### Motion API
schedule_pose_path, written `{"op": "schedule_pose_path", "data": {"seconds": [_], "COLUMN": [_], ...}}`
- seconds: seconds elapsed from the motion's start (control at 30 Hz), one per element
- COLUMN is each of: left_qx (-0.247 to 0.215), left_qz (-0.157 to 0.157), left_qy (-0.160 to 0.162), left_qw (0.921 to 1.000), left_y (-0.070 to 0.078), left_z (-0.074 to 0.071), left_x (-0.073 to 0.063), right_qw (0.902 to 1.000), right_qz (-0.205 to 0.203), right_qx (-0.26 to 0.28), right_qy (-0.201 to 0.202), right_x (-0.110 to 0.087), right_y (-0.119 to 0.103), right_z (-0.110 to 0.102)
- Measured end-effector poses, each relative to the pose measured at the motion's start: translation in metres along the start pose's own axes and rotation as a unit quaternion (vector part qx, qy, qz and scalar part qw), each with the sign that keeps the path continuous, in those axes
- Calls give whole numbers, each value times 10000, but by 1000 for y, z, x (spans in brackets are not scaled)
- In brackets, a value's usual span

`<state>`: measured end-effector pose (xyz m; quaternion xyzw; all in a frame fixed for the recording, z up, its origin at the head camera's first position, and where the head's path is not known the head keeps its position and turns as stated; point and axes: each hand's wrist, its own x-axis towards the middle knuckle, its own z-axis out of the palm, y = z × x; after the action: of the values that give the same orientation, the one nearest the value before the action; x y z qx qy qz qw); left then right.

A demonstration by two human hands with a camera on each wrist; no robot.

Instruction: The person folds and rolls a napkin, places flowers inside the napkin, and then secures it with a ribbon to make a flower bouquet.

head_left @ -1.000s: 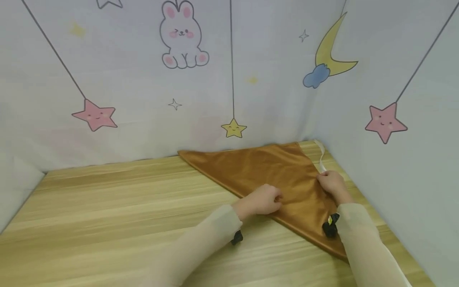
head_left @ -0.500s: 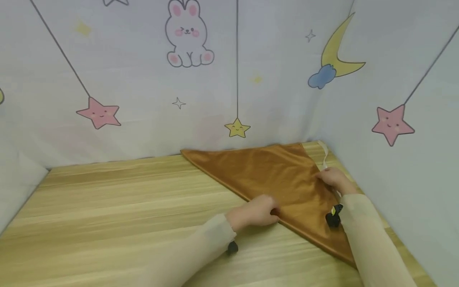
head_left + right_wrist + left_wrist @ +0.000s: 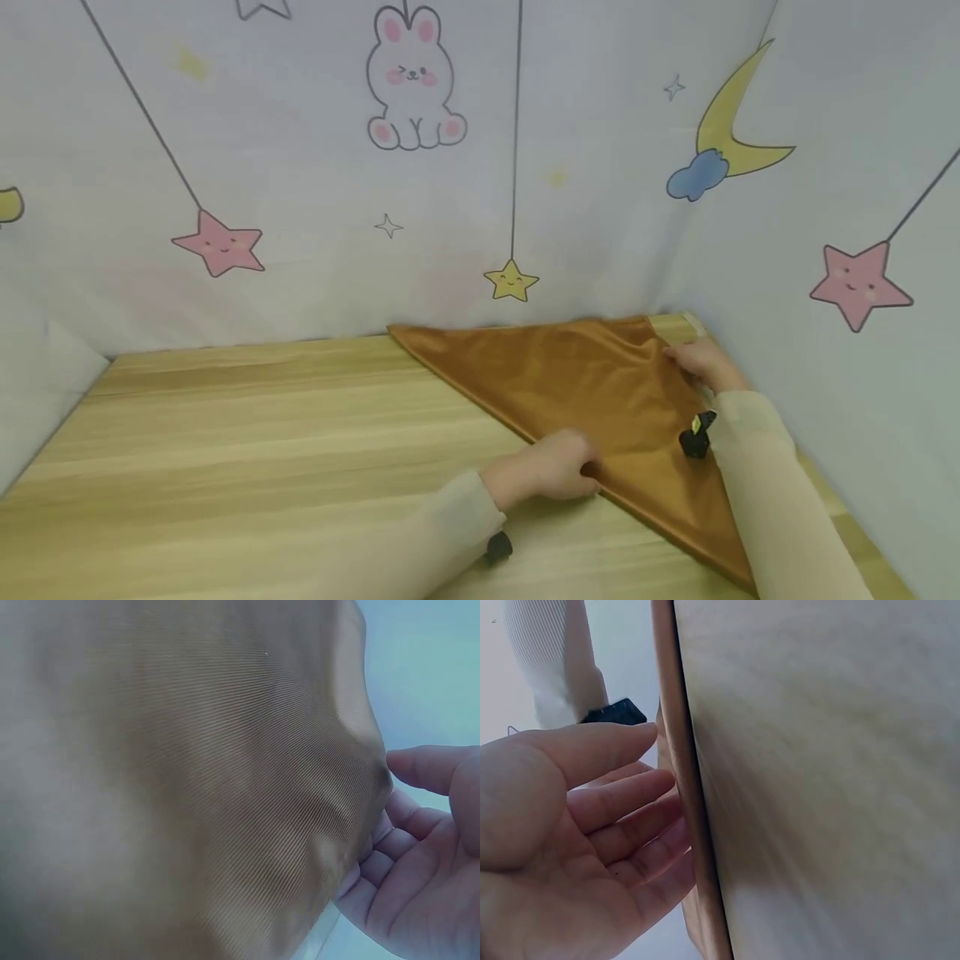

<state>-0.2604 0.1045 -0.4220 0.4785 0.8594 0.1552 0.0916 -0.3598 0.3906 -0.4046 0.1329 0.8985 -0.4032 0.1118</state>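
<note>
A shiny brown satin cloth [image 3: 592,392], roughly triangular as it lies, covers the right part of the wooden table. At its right edge my right hand [image 3: 701,362] pinches the fabric; in the right wrist view the thumb [image 3: 424,766] is on top and the other fingers go beneath the cloth [image 3: 247,787], partly hidden. My left hand [image 3: 551,467] is at the long front edge. Seen in the left wrist view, its loosely bent fingers [image 3: 630,799] touch the folded edge [image 3: 697,817], thumb apart from the fingertips.
The wooden table [image 3: 247,425] extends to the left. A white cloth backdrop [image 3: 322,250] printed with stars, a rabbit and a moon closes off the back and sides. A white strip [image 3: 693,323] lies by the cloth's far right corner.
My left hand has drawn back from over the cloth to its front edge. The right hand has moved slightly farther up the right edge, where the fabric now bunches. The head view has shifted slightly.
</note>
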Motion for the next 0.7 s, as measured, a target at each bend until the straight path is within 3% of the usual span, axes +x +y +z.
{"op": "schedule_pose_path", "data": {"seconds": [0.23, 0.5, 0.7], "left_qx": [177, -43, 16], "left_qz": [41, -82, -192], "left_qy": [-7, -80, -72], "left_qw": [9998, 9999, 9998], "left_y": [4, 1, 0], "left_z": [0, 3, 3], "left_x": [-3, -5, -5], "right_qw": [9994, 9988, 9993], "right_qz": [-57, -481, -264], "right_qx": [330, 5, -151], "right_qy": [27, 60, 195], "right_x": [15, 22, 28], "right_y": [-4, -12, -10], "right_z": [-1, -6, 1]}}
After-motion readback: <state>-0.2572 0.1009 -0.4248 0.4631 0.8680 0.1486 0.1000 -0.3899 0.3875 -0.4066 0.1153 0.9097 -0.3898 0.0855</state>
